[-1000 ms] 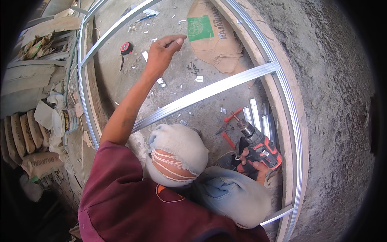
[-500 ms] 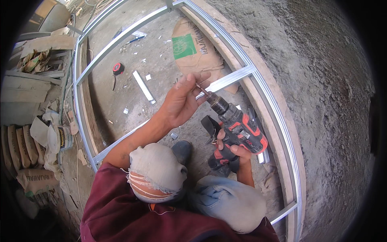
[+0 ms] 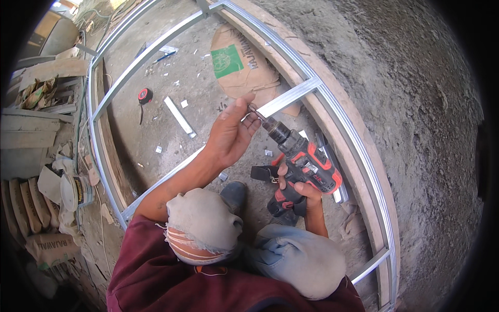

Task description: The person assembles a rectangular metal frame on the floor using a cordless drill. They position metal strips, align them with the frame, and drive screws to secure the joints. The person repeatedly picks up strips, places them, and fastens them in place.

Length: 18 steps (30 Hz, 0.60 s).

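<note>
Cordless drill [image 3: 307, 165] up in front of the right knee, inside the outline of the metal frame, bit aimed up and leftward! Sweep in from the left: brown sacks [image 3: 31, 205] stacked outside, then the metal frame [image 3: 127, 211] itself, and it looks well advanced, its long rails bridged by crosspieces [image 3: 150, 51]. On the floor within, a tape measure [image 3: 144, 95] rests idle, and just beyond it a loose metal strip [image 3: 180, 117] lies fixed to nothing. Here's the left hand [image 3: 232, 132], thumb and fingertips pinched together at the tip of the bit [image 3: 260, 115]; whether a screw is in there too is too small to tell. Next along, the middle bar meets the right rail; how firmly that joint is fastened, I can't tell. And the right hand [image 3: 307, 193], wrapped firmly around the drill's grip! So the bars are laid across, the drill is in hand, but its tip meets no part of the frame: any drilling or fixing left looks, in my judgement, not yet under way.
</note>
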{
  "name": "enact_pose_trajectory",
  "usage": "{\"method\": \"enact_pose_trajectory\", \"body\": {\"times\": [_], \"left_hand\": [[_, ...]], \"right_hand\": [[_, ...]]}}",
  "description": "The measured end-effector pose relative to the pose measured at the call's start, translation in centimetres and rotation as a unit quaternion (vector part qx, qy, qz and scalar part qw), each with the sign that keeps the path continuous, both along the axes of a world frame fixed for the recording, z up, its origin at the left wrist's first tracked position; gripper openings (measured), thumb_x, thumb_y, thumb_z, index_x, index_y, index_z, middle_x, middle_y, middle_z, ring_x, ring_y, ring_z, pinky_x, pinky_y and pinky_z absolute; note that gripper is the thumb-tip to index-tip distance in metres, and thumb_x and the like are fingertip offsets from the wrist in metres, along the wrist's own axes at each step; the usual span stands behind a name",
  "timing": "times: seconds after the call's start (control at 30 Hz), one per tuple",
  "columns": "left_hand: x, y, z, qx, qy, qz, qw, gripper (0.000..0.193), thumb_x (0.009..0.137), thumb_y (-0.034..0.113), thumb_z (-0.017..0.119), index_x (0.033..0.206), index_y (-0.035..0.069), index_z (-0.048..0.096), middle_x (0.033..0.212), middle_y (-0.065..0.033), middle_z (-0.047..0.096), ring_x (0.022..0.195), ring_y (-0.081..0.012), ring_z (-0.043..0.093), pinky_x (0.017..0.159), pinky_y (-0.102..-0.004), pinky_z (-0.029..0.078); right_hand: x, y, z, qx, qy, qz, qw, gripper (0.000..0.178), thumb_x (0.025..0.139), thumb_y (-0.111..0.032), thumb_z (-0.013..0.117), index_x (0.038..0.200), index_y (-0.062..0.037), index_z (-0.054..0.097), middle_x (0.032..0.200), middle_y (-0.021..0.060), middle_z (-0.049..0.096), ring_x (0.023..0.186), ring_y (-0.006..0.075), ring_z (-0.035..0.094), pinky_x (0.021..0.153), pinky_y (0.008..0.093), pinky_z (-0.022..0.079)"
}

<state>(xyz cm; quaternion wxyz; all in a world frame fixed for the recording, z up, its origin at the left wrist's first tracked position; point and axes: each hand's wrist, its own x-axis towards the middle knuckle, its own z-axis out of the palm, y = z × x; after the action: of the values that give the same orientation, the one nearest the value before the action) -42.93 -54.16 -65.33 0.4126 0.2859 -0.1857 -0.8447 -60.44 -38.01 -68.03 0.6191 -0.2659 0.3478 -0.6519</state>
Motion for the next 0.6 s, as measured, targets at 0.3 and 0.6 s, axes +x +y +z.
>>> {"method": "enact_pose_trajectory", "body": {"times": [0.3,0.6], "left_hand": [[0.4,0.8,-0.2,-0.044,-0.061,0.008,0.997,0.044,0.099,0.035,0.069,0.126,0.001,0.060,0.107,-0.0064,0.064,0.097,-0.0163,0.061,0.093,-0.0317,0.049],[10.1,-9.6,-4.3,-0.203,-0.393,0.064,0.894,0.057,0.099,0.036,0.067,0.140,-0.002,0.053,0.111,-0.0147,0.067,0.096,-0.0212,0.067,0.083,-0.0339,0.055]], "right_hand": [[1.1,0.8,-0.1,0.010,0.064,-0.008,0.998,0.054,0.072,-0.024,0.078,0.114,0.0059,0.061,0.100,0.0157,0.067,0.076,0.0214,0.065,0.069,0.0334,0.053],[-2.4,4.0,-0.6,0.011,0.003,0.005,1.000,0.054,0.073,-0.029,0.075,0.110,0.0071,0.059,0.084,0.0161,0.063,0.076,0.0252,0.061,0.083,0.0377,0.047]]}}
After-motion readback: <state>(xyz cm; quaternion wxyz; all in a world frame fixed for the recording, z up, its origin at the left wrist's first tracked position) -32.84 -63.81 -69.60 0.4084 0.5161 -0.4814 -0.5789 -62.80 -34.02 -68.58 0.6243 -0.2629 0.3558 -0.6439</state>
